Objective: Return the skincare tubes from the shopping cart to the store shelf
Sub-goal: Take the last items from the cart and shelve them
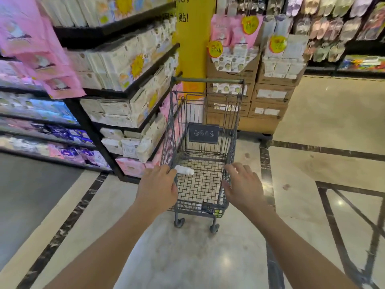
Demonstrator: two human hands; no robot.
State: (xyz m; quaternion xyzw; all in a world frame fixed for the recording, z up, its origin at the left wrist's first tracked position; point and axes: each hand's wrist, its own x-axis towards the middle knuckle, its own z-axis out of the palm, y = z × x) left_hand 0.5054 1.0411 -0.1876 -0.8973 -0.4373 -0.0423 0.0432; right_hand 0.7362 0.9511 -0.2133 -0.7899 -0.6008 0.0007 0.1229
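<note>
Store aisle, polished beige floor (312, 126) with dark inlaid bands; grey matting at lower left of frame.

Shopping cart (233, 142): grey wire, small, centre of frame, standing on castors, far handle bar at its upper end. Dark placard with white symbols on the inside of its far wall. Contents: one white skincare tube (184, 170) lying on its side on the wire floor, at the near left corner, just beside the left fingertips. Something small and dark sits at the near right corner; too blurred to identify.

Left hand (157, 189): fingers curled over the cart's near left top edge, gripping the rim.

Right hand (242, 187): fingers spread and relaxed, at the cart's near right edge; contact with the wire cannot be told.

Store shelf (125, 90): black tiered unit, left of frame, touching or just beside the cart's left side. Stocked with cream boxed goods and pink packs; purple and blue packets on the lower tiers further left.

Cardboard cartons (268, 94): stacked beyond the cart, upper centre, beside a yellow pillar (193, 38).
</note>
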